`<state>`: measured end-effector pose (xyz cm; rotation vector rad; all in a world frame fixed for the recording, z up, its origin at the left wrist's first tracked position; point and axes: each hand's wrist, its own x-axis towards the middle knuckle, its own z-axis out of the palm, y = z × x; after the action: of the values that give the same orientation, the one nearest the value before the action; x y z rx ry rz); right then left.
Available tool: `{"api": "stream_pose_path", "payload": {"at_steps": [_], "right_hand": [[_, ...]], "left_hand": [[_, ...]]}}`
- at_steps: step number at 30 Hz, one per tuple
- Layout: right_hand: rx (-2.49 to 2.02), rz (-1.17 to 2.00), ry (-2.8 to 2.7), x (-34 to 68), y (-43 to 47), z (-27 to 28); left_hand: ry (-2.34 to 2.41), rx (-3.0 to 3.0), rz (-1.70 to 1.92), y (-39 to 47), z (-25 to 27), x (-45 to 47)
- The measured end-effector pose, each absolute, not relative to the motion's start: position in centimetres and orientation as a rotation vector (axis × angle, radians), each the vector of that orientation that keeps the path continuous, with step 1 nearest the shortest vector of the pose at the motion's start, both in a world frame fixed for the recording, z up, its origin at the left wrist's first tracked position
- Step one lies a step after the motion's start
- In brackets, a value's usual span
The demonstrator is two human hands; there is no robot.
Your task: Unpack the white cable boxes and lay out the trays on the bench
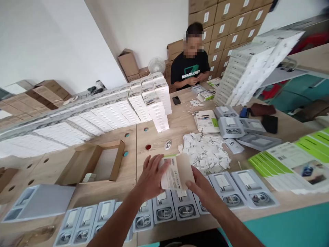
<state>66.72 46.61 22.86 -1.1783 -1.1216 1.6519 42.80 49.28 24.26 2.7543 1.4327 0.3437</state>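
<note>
Boxing step: left hand (151, 178) and right hand (203, 187) both clasp flat retail box (177, 173) over charger trays (177, 206); next likely needs tray insertion.

- Table (159, 127): pale wood-grain top, matt.
- Box (177, 173) between left hand (150, 180) and right hand (203, 187): smooth white card, faint sheen.
- Trays (164, 207) along the lower edge: grey moulded plastic (thin, slightly glossy).
- Scraps (207, 152), centre right: white paper.
- Carton (89, 163), left: brown cardboard, dull.
- Sleeves (277, 163), right: glossy printed card.
</note>
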Motion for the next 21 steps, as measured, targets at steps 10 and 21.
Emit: {"api": "stream_pose_path", "payload": {"at_steps": [10,21], "right_hand": [[-1.173,1.616,-0.797,62.4,44.5,22.5],[-1.069,1.802,-0.708,61.0,44.6,21.3]], "left_hand": [[1.7,1.755,0.955,45.2,25.5,37.2],[1.38,0.984,1.142,43.7,24.1,37.1]]}}
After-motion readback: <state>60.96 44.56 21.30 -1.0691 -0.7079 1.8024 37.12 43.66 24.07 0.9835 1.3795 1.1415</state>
